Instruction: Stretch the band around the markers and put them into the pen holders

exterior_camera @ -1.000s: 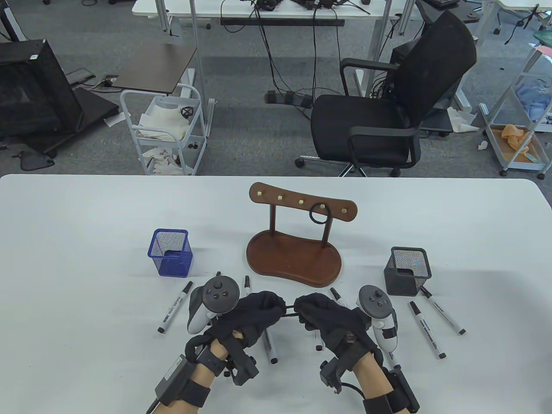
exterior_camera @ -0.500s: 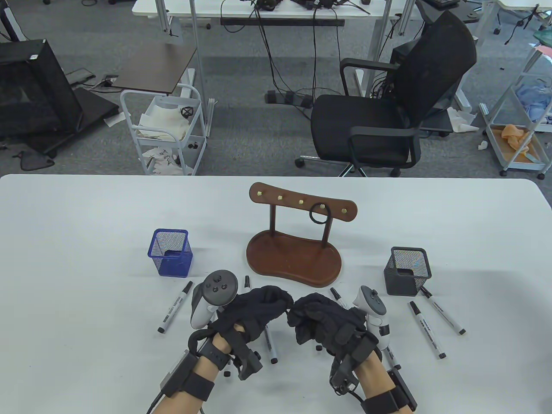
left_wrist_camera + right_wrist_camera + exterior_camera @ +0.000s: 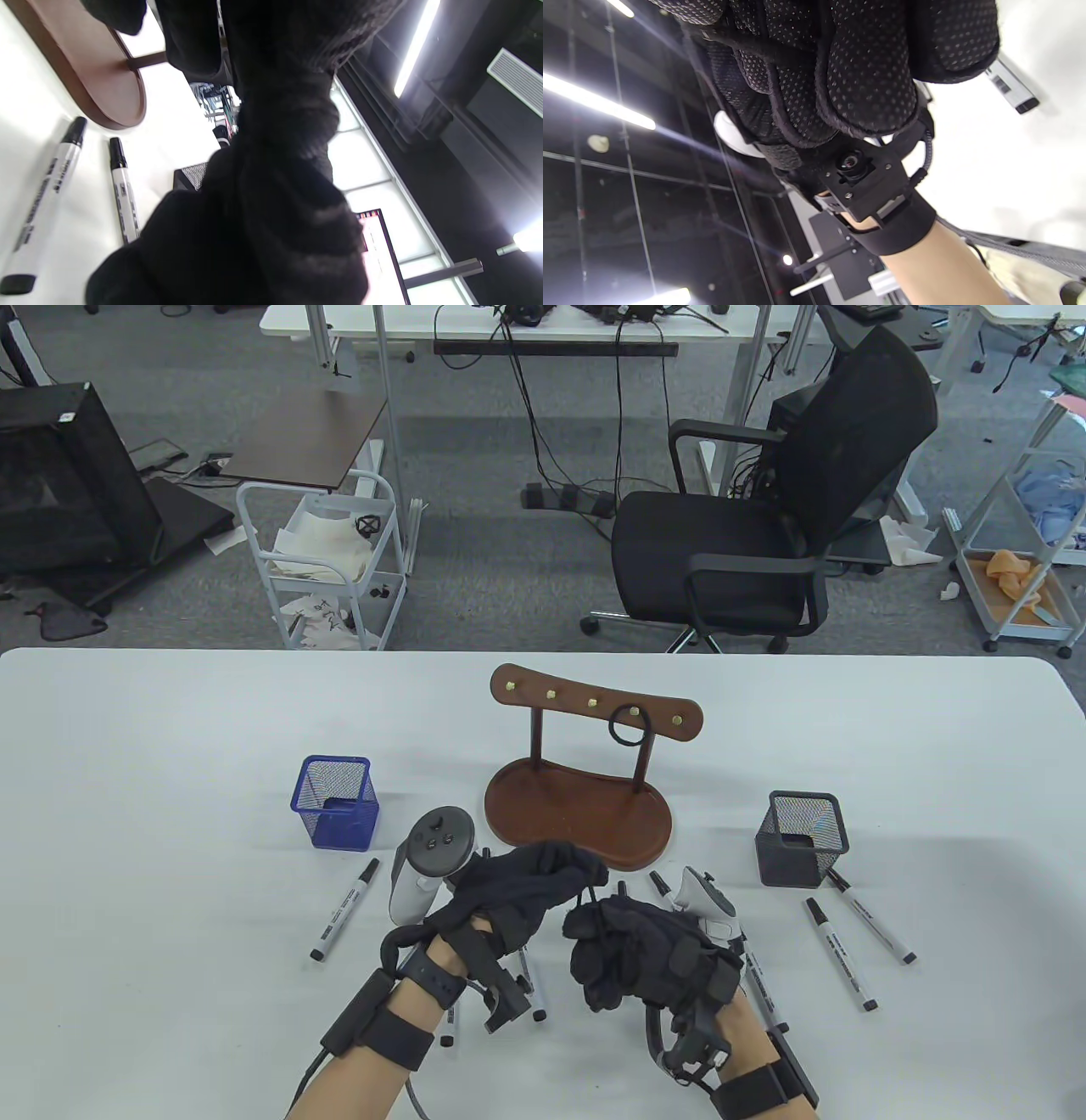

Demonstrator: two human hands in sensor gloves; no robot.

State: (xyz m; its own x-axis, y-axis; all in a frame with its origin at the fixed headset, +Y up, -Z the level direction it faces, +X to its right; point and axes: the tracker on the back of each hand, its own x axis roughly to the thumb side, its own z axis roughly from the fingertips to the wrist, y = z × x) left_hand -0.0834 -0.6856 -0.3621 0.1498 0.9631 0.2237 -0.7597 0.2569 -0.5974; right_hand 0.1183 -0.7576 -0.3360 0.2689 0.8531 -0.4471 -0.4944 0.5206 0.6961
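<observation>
A thin black band (image 3: 588, 902) runs from my left hand (image 3: 570, 875) down to my right hand (image 3: 598, 943). Both gloved hands pinch it with curled fingers, close together above the table's front middle. The left hand sits slightly higher and farther back. Several white markers with black caps lie flat: one to the left (image 3: 344, 912), two to the right (image 3: 840, 954), one beside my right tracker (image 3: 658, 888). One marker's cap (image 3: 622, 888) pokes out behind the right hand. The left wrist view shows two markers (image 3: 123, 190) beneath my glove.
A blue mesh holder (image 3: 335, 814) stands at left and a black mesh holder (image 3: 802, 840) at right. Between them is a wooden peg stand (image 3: 577, 814) with a second band (image 3: 629, 727) hung on a peg. Beyond the table stand a chair and carts.
The band was pulled taut between my hands a second ago. My hands have since come together, the left moving up and right. The right hand has rolled, so its tracker faces right.
</observation>
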